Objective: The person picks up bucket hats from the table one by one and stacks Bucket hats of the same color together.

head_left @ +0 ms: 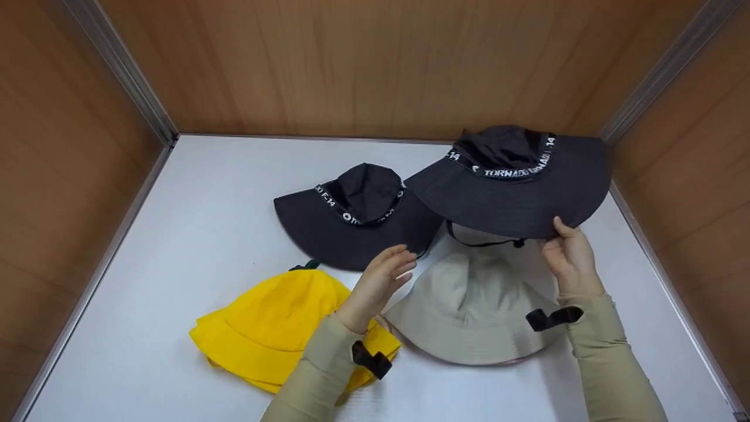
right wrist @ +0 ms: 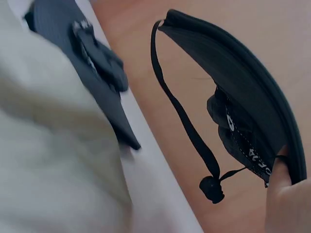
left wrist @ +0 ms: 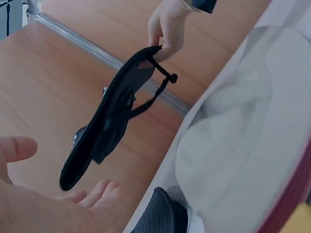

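My right hand [head_left: 569, 258] pinches the near brim edge of a dark bucket hat [head_left: 504, 199] and holds it raised above the table. White TORNADO lettering runs round its band, and a chin cord with a toggle [right wrist: 212, 189] dangles beneath. My left hand [head_left: 381, 284], fingers extended and apart from the raised hat, hovers between the other hats. Beyond it lies a second dark hat [head_left: 310, 225] with a lettered band. A beige bucket hat [head_left: 463, 310] sits below the raised one. Partly behind my left forearm is a yellow hat [head_left: 263, 328] with a green tip.
The hats lie on a white table [head_left: 146, 305]. Wooden panels [head_left: 375, 70] close off the back and both sides, with metal strips [head_left: 126, 70] at the corners. Black straps [head_left: 554, 318] are round both wrists.
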### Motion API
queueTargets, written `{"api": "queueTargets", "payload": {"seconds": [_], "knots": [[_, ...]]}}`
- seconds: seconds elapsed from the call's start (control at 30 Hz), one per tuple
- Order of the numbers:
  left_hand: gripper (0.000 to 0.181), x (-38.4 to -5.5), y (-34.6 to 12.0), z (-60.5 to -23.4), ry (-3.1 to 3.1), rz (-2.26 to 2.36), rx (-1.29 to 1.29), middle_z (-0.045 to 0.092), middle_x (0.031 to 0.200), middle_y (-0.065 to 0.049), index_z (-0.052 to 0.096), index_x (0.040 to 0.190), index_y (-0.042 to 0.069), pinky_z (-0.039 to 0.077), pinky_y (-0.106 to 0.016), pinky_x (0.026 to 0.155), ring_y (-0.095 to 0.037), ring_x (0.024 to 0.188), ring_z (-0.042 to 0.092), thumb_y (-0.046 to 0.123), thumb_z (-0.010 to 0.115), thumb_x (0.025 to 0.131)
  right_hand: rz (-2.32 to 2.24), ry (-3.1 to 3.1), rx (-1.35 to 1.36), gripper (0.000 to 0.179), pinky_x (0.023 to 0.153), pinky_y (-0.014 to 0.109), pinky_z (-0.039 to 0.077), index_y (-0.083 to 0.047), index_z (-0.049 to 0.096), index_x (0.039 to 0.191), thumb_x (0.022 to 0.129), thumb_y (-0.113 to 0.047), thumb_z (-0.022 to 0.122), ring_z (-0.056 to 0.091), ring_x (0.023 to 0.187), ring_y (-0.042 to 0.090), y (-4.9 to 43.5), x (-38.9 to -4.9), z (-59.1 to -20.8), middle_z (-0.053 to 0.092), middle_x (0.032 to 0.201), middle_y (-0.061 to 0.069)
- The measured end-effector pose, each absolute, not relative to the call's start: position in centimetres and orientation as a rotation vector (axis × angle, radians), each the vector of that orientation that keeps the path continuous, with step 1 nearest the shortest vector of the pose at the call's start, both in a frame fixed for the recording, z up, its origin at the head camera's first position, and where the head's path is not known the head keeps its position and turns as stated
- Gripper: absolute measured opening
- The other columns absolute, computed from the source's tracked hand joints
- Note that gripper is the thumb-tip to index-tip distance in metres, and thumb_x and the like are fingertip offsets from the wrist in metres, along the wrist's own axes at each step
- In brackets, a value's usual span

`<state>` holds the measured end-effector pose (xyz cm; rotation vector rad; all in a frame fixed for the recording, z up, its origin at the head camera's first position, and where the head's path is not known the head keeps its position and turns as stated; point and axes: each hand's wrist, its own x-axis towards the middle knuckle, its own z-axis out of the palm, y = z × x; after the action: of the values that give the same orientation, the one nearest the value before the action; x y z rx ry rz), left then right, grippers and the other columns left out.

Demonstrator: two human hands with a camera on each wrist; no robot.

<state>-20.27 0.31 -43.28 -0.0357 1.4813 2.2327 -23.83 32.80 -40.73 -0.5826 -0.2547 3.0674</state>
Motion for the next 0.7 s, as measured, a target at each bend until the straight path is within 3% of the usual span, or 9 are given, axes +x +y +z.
{"api": "queueTargets", "payload": {"seconds": [0.1,0.17,0.33,0.53,0.7], "knots": [[0.060,-20.5,0.8,-42.3,1.284,2.285,-0.048,0.021,0.149,-0.031,0.011,0.146,-0.007,0.025,-0.049,0.113,-0.040,0.139,0.025,0.020,0.039,0.100,3.086,-0.346,-0.473,0.026,0.074,0.037,0.054,-0.008,0.049,0.105,0.092,0.014,0.043,0.063,0.084,0.025,30.0,-23.3,-41.0,0.061,0.095,0.010],[0.055,-20.7,1.1,-41.9,1.192,2.332,-0.048,0.029,0.147,-0.026,0.017,0.145,-0.003,0.023,-0.052,0.113,-0.040,0.139,0.024,0.023,0.039,0.101,3.095,-0.434,-0.430,0.025,0.075,0.034,0.054,-0.010,0.049,0.107,0.094,0.011,0.042,0.064,0.085,0.023,28.2,-22.8,-41.2,0.061,0.095,0.010],[0.042,-20.9,1.5,-41.7,1.009,2.523,-0.075,0.049,0.132,-0.011,0.034,0.140,0.001,0.031,-0.049,0.110,-0.025,0.126,0.045,0.019,0.039,0.102,3.102,-0.603,-0.467,0.029,0.076,0.025,0.053,-0.016,0.043,0.117,0.097,0.005,0.038,0.064,0.089,0.017,24.6,-21.9,-41.6,0.061,0.098,0.005],[0.048,-21.1,1.5,-41.9,0.840,2.722,-0.186,0.033,0.149,-0.014,0.025,0.147,0.004,0.032,-0.039,0.111,-0.025,0.136,0.035,0.009,0.039,0.102,3.124,-0.714,-0.439,0.034,0.081,0.025,0.051,-0.017,0.039,0.120,0.097,0.007,0.039,0.063,0.093,0.013,22.0,-21.4,-42.4,0.060,0.102,0.002],[0.047,-21.2,1.0,-42.1,0.844,2.776,-0.220,0.033,0.146,-0.013,0.023,0.147,0.002,0.033,-0.038,0.110,-0.026,0.137,0.034,0.006,0.036,0.102,3.139,-0.725,-0.432,0.031,0.081,0.027,0.052,-0.012,0.040,0.116,0.095,0.011,0.041,0.063,0.091,0.014,20.9,-21.2,-43.1,0.061,0.101,0.003]]}}
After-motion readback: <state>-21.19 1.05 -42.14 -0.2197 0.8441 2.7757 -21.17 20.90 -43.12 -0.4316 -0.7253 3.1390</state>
